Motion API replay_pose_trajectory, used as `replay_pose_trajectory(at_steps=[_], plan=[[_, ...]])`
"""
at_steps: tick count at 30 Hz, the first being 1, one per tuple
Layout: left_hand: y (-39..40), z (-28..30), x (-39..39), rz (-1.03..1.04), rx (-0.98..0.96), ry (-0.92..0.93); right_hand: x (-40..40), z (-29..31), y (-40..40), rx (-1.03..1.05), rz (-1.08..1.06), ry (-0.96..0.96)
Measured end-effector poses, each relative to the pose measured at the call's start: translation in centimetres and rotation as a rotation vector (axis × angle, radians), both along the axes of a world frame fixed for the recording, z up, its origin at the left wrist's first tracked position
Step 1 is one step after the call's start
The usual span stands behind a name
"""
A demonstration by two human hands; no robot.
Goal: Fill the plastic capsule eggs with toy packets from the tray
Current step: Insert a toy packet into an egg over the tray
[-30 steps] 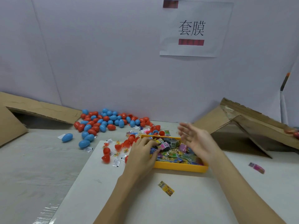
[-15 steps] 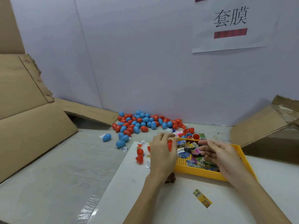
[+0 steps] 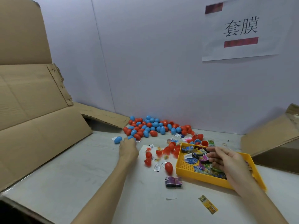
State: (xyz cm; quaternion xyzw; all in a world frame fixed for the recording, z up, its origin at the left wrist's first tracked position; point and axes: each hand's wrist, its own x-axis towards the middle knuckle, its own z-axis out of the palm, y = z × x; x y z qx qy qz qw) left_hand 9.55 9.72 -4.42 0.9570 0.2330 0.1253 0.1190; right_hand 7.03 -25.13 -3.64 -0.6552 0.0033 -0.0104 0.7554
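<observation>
Plastic capsule eggs (image 3: 152, 126), red and blue, lie heaped at the back of the grey counter (image 3: 80, 175) against the wall, with a few red ones (image 3: 168, 167) loose just beside the yellow perforated plastic tray (image 3: 186, 168). Risk first: the left hand (image 3: 128, 150) reaches into the heap's near edge, and a careless grab could send round eggs rolling away across the counter. Its fingers (image 3: 129, 140) curl over a blue egg (image 3: 130, 137) (whether they truly grip it, I cannot tell). The right hand (image 3: 229, 162) hovers over the tray, fingers (image 3: 212, 149) relaxed and spread, touching or nearly touching the colourful toy packets (image 3: 199, 157); a weak pinch could spill packets over the rim.
</observation>
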Motion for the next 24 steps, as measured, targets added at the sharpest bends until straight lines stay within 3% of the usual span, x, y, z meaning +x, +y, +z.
replay_pose_trajectory(at_steps=[8,12,16,24], plan=[[-13.0,2.8,-2.9,-0.451,-0.484,-0.604,-0.6,-0.1,0.5,-0.136,-0.050,-0.086],[-19.2,1.4,-4.8,-0.702,-0.544,-0.631,-1.7,0.0,1.5,-0.243,-0.094,-0.249],[-19.8,0.2,-4.9,-0.794,-0.514,-0.639,-1.7,-0.3,1.5,-0.344,-0.087,-0.340],[-19.1,-0.5,-4.7,-0.800,-0.637,-0.693,-1.5,-0.3,1.0,-0.217,-0.075,-0.265]])
